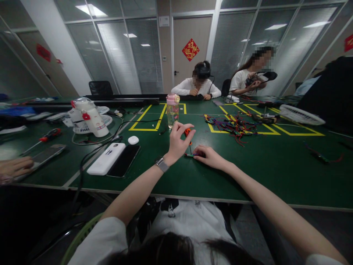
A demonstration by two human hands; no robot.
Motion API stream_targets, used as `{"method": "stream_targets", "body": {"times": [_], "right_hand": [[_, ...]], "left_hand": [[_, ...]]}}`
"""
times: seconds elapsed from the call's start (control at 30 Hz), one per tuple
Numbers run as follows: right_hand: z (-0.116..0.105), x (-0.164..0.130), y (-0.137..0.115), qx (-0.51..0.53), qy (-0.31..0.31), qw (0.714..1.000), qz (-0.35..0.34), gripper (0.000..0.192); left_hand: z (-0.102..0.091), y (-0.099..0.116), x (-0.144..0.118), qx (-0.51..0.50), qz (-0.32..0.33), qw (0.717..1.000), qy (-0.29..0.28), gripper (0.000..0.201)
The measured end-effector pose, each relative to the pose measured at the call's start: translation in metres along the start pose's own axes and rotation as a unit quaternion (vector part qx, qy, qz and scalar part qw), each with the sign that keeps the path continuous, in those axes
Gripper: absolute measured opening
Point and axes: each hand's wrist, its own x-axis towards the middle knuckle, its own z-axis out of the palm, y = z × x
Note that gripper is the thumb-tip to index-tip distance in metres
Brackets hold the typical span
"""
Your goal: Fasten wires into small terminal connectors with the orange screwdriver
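Note:
My left hand [179, 141] is raised above the table, its thumb and fingers curved about the orange handle of a small screwdriver [188, 131]. The screwdriver's thin shaft points down, with its tip at a small green circuit board [189, 155] lying on the green table. On the board's right end rests my right hand [207, 156], its fingers bent and pressed onto it; they cover part of the board. A watch is on my left wrist.
Left of my hands lie a white power bank [107, 159], a black phone [123, 161] and a white earbud case [133, 140]. A pink-lidded bottle [173, 112] stands ahead. Wired boards [234, 124] are heaped at right. Another person's hand [16, 167] is far left.

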Motion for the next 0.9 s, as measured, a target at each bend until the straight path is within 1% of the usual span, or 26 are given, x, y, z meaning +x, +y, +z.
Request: {"method": "stream_targets", "body": {"times": [0.1, 0.2, 0.3, 0.37, 0.47, 0.53, 0.6, 0.7, 0.77, 0.9], "right_hand": [[0.0009, -0.0002, 0.0018, 0.001, 0.005, 1.000, -0.006, 0.006], [0.0018, -0.0003, 0.0032, 0.005, 0.004, 1.000, -0.007, 0.006], [0.0020, -0.0005, 0.0030, 0.003, 0.006, 1.000, -0.007, 0.006], [0.0019, -0.0006, 0.0021, 0.001, 0.008, 1.000, -0.010, 0.006], [0.0017, -0.0010, 0.0008, -0.001, 0.011, 1.000, -0.012, 0.005], [0.0020, -0.0013, 0.0004, -0.005, 0.015, 1.000, -0.011, 0.006], [0.0022, -0.0015, 0.0003, -0.009, 0.018, 1.000, -0.010, 0.007], [0.0022, -0.0018, 0.0003, -0.008, 0.020, 1.000, -0.014, 0.007], [0.0019, -0.0017, 0.0000, -0.007, 0.022, 1.000, -0.014, 0.007], [0.0017, -0.0012, -0.0007, -0.006, 0.019, 1.000, -0.011, 0.007]], "left_hand": [[-0.0004, -0.0002, -0.0004, -0.009, -0.009, 1.000, -0.011, 0.023], [-0.0010, 0.0014, -0.0002, -0.041, -0.008, 0.999, -0.026, 0.033], [-0.0008, 0.0027, -0.0001, -0.050, -0.008, 0.998, -0.031, 0.031], [-0.0003, 0.0026, -0.0002, -0.036, -0.001, 0.999, -0.020, 0.027], [0.0003, 0.0013, -0.0003, -0.010, 0.021, 1.000, 0.017, 0.019], [0.0002, 0.0005, -0.0003, -0.003, 0.026, 0.999, 0.034, 0.018], [-0.0006, 0.0005, -0.0003, -0.001, 0.016, 1.000, 0.025, 0.021], [-0.0022, 0.0015, -0.0008, -0.014, -0.002, 1.000, -0.013, 0.031], [-0.0029, 0.0022, -0.0014, -0.029, -0.005, 0.999, -0.028, 0.037], [-0.0024, 0.0035, -0.0019, -0.036, -0.005, 0.999, -0.015, 0.034]]}}
